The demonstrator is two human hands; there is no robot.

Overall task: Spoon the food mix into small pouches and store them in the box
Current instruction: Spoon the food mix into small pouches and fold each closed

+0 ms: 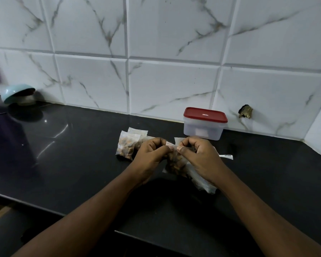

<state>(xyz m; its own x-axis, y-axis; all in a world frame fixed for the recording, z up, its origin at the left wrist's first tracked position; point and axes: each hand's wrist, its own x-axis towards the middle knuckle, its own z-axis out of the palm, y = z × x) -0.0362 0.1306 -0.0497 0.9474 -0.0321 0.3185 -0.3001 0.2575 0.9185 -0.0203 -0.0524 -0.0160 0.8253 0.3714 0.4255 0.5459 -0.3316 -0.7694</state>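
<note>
**Now two hands pinch a pouch**

Up close, the left hand (151, 155) and the right hand (200, 157) are close together over the black table (67, 167). Both pinch the top edge of a small clear pouch (175, 166) with brown food mix inside. Just behind the left hand lie more filled pouches (127, 145). Farther back, by the wall, stands the box (204, 127) with its red lid on. Far left, a blue bowl (15, 92) sits tipped over.

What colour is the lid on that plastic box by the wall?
Red. The lid sits shut on the clear box; the head view shows it.
</note>
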